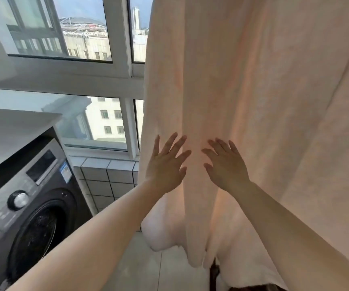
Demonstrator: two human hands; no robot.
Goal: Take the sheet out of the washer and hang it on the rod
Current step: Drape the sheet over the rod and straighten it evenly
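The sheet point(253, 101) hangs in front of the person as a tall, pale pink drape that fills the right side of the view. Its top runs out of frame, so the rod itself is not visible. Its lower edge hangs in loose folds below both hands, close to the tiled floor point(148, 269).

Left hand point(165, 164): the grip is fully open. The fingers are straight and spread, with the palm laid flat against the cloth. It holds nothing.

Right hand point(225, 166): the grip is likewise fully open, with fingers spread and palm toward the cloth just beside the left hand. A vertical fold of the sheet runs between the two hands.

The flat, spread palms suggest a smoothing action: pressure over a broad area flattens creases and spreads the cloth sideways without pulling it off its support. The hands sit near each other at mid-height, a position from which each could sweep outward.

The washer point(32, 196) stands well to the left of the left hand, under a white bench top point(11, 127), with its door closed. The window point(74, 38) lies beyond the left hand.

Judgement: removal and hanging appear complete; only straightening remains.
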